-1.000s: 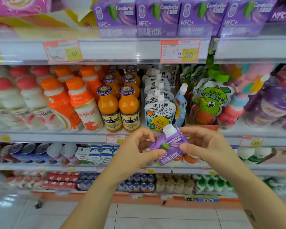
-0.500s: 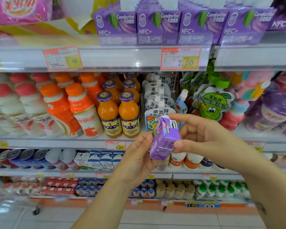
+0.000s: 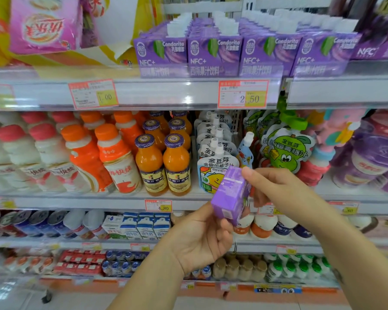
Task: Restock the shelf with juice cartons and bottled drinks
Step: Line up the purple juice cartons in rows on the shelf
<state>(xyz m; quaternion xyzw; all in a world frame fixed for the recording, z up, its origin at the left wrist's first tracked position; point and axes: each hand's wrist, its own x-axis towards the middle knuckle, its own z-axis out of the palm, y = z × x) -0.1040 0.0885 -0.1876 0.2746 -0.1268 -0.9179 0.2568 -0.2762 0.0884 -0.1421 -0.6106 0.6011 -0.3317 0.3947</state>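
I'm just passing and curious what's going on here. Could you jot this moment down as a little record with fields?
Setting: a shop's drinks aisle
Held item: small purple carton, tilted
Left hand: holds its lower end
Right hand: grips its upper end
Matching stock: purple cartons on the top shelf, above a price tag reading 2.50
Behind the hands: orange juice bottles, spouted pouches

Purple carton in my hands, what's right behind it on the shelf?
A white spouted pouch with a yellow cartoon face stands behind the purple carton; the carton covers the pouch's lower right part.
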